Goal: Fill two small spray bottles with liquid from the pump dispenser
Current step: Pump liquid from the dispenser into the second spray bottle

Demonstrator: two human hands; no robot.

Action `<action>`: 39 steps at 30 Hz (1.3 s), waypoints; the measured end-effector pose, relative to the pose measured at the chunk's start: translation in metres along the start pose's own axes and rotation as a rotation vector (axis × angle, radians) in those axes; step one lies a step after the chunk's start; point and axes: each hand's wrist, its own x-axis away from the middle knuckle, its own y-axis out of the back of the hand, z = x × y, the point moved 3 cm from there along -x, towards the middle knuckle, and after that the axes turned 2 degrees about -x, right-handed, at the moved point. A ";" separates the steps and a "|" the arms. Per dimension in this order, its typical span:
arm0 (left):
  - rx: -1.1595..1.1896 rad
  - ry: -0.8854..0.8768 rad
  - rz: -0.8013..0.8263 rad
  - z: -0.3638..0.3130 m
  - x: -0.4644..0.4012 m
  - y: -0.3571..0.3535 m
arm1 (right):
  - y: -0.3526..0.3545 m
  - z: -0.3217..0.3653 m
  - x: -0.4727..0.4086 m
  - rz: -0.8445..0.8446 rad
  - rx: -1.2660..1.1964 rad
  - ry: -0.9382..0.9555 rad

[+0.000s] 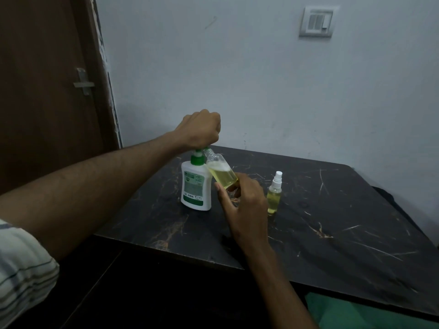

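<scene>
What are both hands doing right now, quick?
Left hand: closed in a fist on the pump dispenser top.
Right hand: holding the tilted open spray bottle.

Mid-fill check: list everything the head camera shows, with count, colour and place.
White plastic pump dispenser: 1, green pump, table's left part.
Open clear spray bottle: 1, part-filled with yellow liquid, tilted to the pump spout.
Capped clear spray bottle: 1, yellow liquid, white sprayer, upright, right of the hands.
Black marbled table: 1.
Brown door: 1, left.
Wall switch plate: 1, grey, upper right.
Left hand: on the pump.
Right hand: holds the open bottle.
</scene>
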 end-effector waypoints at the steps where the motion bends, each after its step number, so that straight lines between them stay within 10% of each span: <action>1: 0.005 -0.001 0.004 -0.001 0.002 0.000 | 0.000 0.000 0.000 0.001 -0.004 0.004; 39: -0.022 -0.037 -0.005 0.000 0.002 -0.003 | 0.004 0.004 0.001 -0.002 -0.020 -0.027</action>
